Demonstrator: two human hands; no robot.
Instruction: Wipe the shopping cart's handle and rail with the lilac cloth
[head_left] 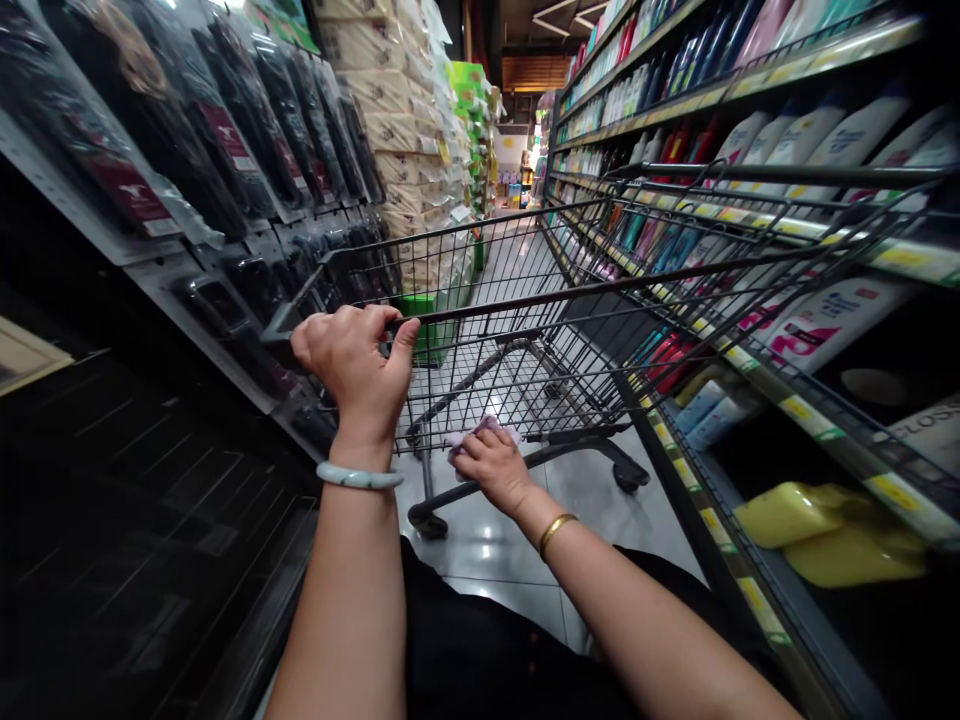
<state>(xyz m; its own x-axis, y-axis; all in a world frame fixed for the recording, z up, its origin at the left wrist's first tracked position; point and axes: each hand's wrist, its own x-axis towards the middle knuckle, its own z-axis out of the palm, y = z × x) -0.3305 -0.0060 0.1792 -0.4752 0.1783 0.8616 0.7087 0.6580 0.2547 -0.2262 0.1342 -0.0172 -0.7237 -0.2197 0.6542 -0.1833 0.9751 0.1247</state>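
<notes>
A dark wire shopping cart [517,385] stands right in front of me, with bare wire mesh on the side facing me. My left hand [356,360], below which a pale bangle circles the wrist, is wrapped round the cart's upper rail near its left corner. Lower down, my right hand [491,465] presses a light purple cloth [457,440] against the bottom wires of the basket. Part of the cloth is hidden under the fingers. Just below that hand runs the cart's lower frame [540,455], with a caster [630,478] on the right and another caster [429,522] on the left.
Shelves of bottles [840,130] line the right side, close to the cart. Yellow bottles [832,530] lie on the lowest shelf. Packaged goods [255,130] hang on the left, with stacked wrapped packs [405,130] beyond. Tiled floor [502,590] runs along the aisle.
</notes>
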